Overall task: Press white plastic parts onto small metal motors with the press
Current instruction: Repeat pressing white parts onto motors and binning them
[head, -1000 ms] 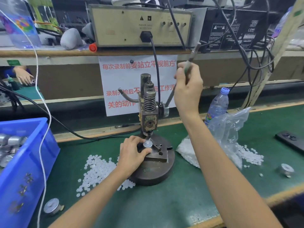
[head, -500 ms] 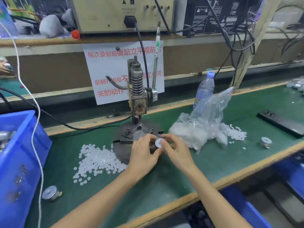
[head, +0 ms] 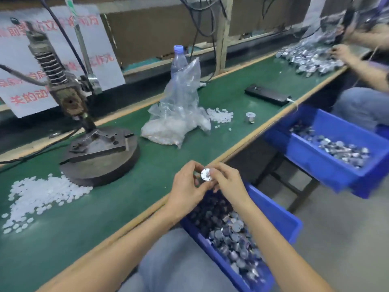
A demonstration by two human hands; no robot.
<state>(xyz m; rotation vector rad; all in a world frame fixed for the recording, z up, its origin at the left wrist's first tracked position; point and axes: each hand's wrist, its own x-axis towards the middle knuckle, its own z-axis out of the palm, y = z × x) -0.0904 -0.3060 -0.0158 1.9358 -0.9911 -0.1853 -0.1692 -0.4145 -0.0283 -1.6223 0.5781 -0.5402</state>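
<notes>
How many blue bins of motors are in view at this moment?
2. The near blue bin sits below the bench edge, bottom centre; the far blue bin sits further right, by another person's knees. Others may be hidden.

Press (head: pixel 84 127) dull rusty metal; bench mat (head: pixel 147 186) matt green; bag (head: pixel 179 110) clear glossy plastic; bins (head: pixel 277 218) blue plastic

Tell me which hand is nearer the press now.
Left. Both hands pinch one motor off the table edge, right of the press; the left hand is on the press side, the right hand on the far side.
</notes>
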